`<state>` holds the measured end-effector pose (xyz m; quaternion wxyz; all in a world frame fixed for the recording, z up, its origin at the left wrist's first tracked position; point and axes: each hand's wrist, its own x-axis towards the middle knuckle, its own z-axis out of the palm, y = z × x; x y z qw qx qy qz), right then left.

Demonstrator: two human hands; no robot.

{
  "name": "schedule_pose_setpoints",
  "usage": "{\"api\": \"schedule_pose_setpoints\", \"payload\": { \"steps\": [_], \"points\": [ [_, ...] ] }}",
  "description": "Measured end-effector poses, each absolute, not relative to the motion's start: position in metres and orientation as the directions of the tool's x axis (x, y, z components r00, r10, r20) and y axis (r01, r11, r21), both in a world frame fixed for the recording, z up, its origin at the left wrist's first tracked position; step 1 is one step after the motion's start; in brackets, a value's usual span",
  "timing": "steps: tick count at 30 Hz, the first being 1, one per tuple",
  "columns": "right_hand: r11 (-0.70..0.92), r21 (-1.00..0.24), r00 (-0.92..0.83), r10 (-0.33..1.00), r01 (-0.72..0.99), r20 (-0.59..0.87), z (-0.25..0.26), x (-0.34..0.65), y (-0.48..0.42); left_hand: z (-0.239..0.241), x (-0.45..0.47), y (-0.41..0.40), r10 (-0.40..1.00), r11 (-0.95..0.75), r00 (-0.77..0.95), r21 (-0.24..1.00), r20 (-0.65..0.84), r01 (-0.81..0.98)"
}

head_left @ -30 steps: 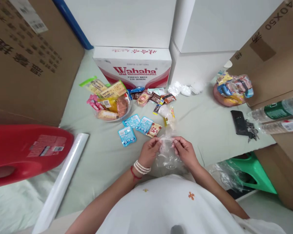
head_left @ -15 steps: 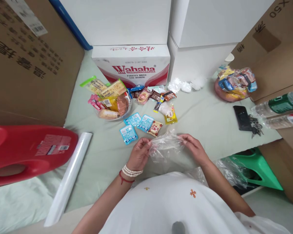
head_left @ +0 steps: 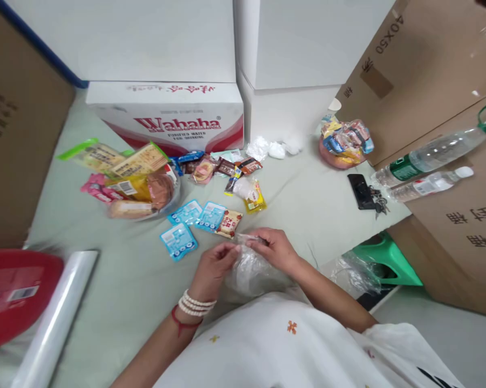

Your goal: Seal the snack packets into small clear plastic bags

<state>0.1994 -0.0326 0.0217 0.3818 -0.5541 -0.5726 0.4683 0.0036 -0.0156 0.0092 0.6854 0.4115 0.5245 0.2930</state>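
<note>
Left hand point(head_left: 213, 267): thumb and fingertips close together, pinching the upper edge of a clear plastic bag point(head_left: 246, 272). Right hand point(head_left: 278, 250): fingers bunched on the same edge, just beside the left fingertips; exact finger contact is partly hidden. The bag hangs between the hands, at the near middle of the cloth-covered surface point(head_left: 129, 302), close in front of the white shirt point(head_left: 262, 345). Bag contents: cannot tell.

Left wrist carries a pale beaded bracelet point(head_left: 196, 303) and a red cord.

Just beyond the hands, slightly left: a cream-and-red packet point(head_left: 230, 223) touching one of three blue packets point(head_left: 178, 241). Farther, a yellow packet point(head_left: 255, 198) and a loose row of small wrapped snacks point(head_left: 204, 170).

Far left: a bowl point(head_left: 175, 195) heaped with packaged food. Behind it, a Wahaha carton point(head_left: 178, 126).

Far right: a reddish bowl point(head_left: 327, 159) piled with wrapped items; nearer, a black phone-like object point(head_left: 360, 191) with keys point(head_left: 381, 205) against it. Right of these, two plastic bottles point(head_left: 432, 184) lie side by side.

Near left: a white roll point(head_left: 56, 323) beside a red jug point(head_left: 18, 296).
</note>
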Motion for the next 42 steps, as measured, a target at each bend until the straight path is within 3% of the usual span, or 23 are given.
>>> {"api": "schedule_pose_setpoints", "payload": {
  "steps": [4, 7, 11, 15, 18, 21, 23, 28, 32, 35, 37, 38, 40, 42],
  "points": [
    [-0.212, -0.97, 0.115, 0.973, 0.118, -0.199, 0.021, 0.231, -0.039, -0.002, -0.008, -0.012, 0.871, 0.49, 0.102, 0.839, -0.48, -0.239],
    [-0.223, -0.974, 0.138, 0.967, 0.04, -0.216, 0.018, 0.247, -0.045, -0.003, -0.011, -0.017, 0.83, 0.553, 0.14, 0.766, -0.54, -0.327],
    [-0.115, -0.991, -0.09, 0.989, 0.07, -0.121, 0.021, 0.241, -0.045, 0.007, 0.007, -0.02, 0.678, 0.722, 0.456, 0.642, -0.577, -0.26],
    [0.09, -0.978, -0.292, 0.956, 0.187, 0.032, 0.027, 0.229, -0.039, 0.01, 0.028, -0.013, 0.681, 0.647, 0.578, 0.74, -0.45, -0.186],
    [-0.082, -0.976, -0.154, 0.981, 0.201, -0.114, 0.023, 0.231, -0.038, 0.004, 0.029, -0.008, 0.714, 0.659, 0.496, 0.713, -0.493, -0.239],
    [-0.314, -0.946, 0.016, 0.95, 0.081, -0.313, 0.014, 0.237, -0.04, -0.001, 0.023, -0.01, 0.759, 0.643, 0.374, 0.704, -0.533, -0.303],
    [-0.364, -0.931, 0.121, 0.926, 0.041, -0.357, 0.009, 0.239, -0.04, -0.003, 0.02, -0.012, 0.803, 0.595, 0.273, 0.736, -0.529, -0.324],
    [-0.315, -0.946, 0.4, 0.88, 0.083, -0.258, 0.0, 0.242, -0.04, -0.008, 0.005, -0.016, 0.878, 0.462, -0.024, 0.859, -0.479, -0.221],
    [-0.271, -0.921, 0.389, 0.909, 0.28, -0.15, -0.011, 0.253, -0.043, -0.017, -0.024, -0.022, 0.911, 0.381, -0.196, 0.923, -0.363, 0.06],
    [-0.183, -0.848, 0.224, 0.971, 0.498, -0.078, -0.009, 0.272, -0.039, -0.019, -0.044, -0.028, 0.959, 0.166, -0.282, 0.863, -0.028, 0.478],
    [-0.139, -0.781, 0.215, 0.976, 0.608, -0.006, 0.005, 0.299, -0.026, -0.017, -0.052, -0.031, 0.936, -0.049, -0.2, 0.67, 0.29, 0.74],
    [-0.141, -0.739, 0.264, 0.963, 0.659, 0.052, 0.017, 0.318, -0.016, -0.016, -0.055, -0.032, 0.908, -0.184, -0.081, 0.565, 0.411, 0.804],
    [-0.19, -0.628, 0.406, 0.887, 0.755, 0.22, 0.047, 0.364, 0.013, -0.016, -0.059, -0.033, 0.826, -0.474, 0.248, 0.383, 0.507, 0.793],
    [-0.272, -0.471, 0.461, 0.814, 0.839, 0.353, 0.08, 0.414, 0.052, -0.021, -0.061, -0.033, 0.711, -0.689, 0.529, 0.307, 0.464, 0.657]
  ]
}}
